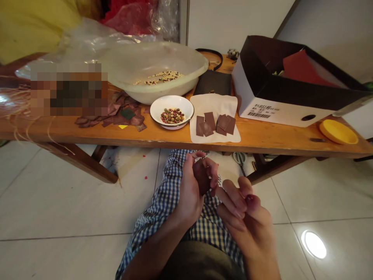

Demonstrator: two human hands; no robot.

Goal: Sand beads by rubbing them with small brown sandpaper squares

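Observation:
My left hand (pixel 194 186) is closed around a small brown piece (pixel 201 175), held over my lap on checked cloth (pixel 163 202). Close beside it, my right hand (pixel 244 212) has its fingers pinched together; what they hold is too small to make out. Ahead on the wooden bench (pixel 262 138) lies a white sheet (pixel 215 104) with several brown squares (pixel 215 124). A small white bowl (pixel 171 112) of mixed coloured beads stands left of that sheet.
A large pale basin (pixel 151 70) with beads sits at the back. Brown scraps (pixel 116 114) lie at the left, a dark pouch (pixel 214 82) behind the sheet, a black-and-white box (pixel 288 89) and a yellow lid (pixel 338 132) at the right. Scissors (pixel 239 158) lie under the bench.

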